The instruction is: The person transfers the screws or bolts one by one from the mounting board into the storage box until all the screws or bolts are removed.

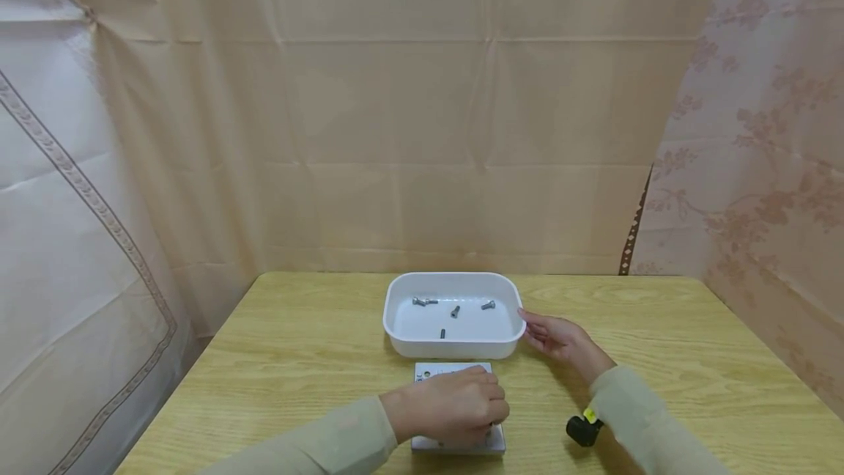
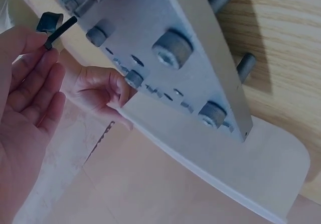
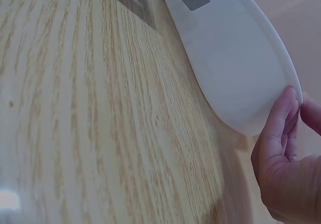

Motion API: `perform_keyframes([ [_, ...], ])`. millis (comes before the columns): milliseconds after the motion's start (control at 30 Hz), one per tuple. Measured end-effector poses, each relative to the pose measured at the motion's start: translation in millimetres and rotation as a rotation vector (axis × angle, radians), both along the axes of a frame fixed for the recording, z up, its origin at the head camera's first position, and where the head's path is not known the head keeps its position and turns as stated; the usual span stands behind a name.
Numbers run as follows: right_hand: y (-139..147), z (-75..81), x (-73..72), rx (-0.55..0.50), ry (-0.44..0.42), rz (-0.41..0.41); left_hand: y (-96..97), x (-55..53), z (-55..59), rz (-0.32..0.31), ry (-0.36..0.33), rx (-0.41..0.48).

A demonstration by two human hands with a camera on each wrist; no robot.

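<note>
My left hand (image 1: pixel 455 403) is over a metal plate (image 2: pixel 128 20) on the table. In the left wrist view its thumb and index finger pinch a thin dark threaded screw (image 2: pixel 63 30), tip toward one corner of the plate. Several socket head bolts (image 2: pixel 173 48) stand in the plate, among smaller holes; some shanks stick out on the underside. My right hand (image 1: pixel 560 339) pinches the right rim of a white plastic basin (image 1: pixel 455 350), thumb and fingers on either side of its wall. The left hand hides much of the plate in the head view.
Several loose bolts (image 1: pixel 455 311) lie spread over the basin's floor. Beside the right sleeve is a black object with a yellow tag (image 1: pixel 583 431). The wooden table (image 1: pixel 316 343) ends at a beige curtain (image 1: pixel 435 130) behind; patterned cloths hang left and right.
</note>
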State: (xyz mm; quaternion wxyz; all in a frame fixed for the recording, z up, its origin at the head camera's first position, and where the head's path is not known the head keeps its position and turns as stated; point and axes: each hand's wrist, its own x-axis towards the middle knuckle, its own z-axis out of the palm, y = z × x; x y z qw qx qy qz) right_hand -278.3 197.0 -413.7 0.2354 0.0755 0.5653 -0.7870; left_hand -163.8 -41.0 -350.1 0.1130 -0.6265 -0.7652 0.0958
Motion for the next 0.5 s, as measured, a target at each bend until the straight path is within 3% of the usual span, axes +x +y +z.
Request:
perform_keyframes([
  [133,0.0,0.8,0.3,-0.012,0.002,0.002,0.5,-3.4,1.4,0.000,0.013,0.017],
  [500,-0.5,0.2,1.5,-0.007,0.005,-0.005,-0.2,-9.0,16.1,0.081,-0.085,0.001],
])
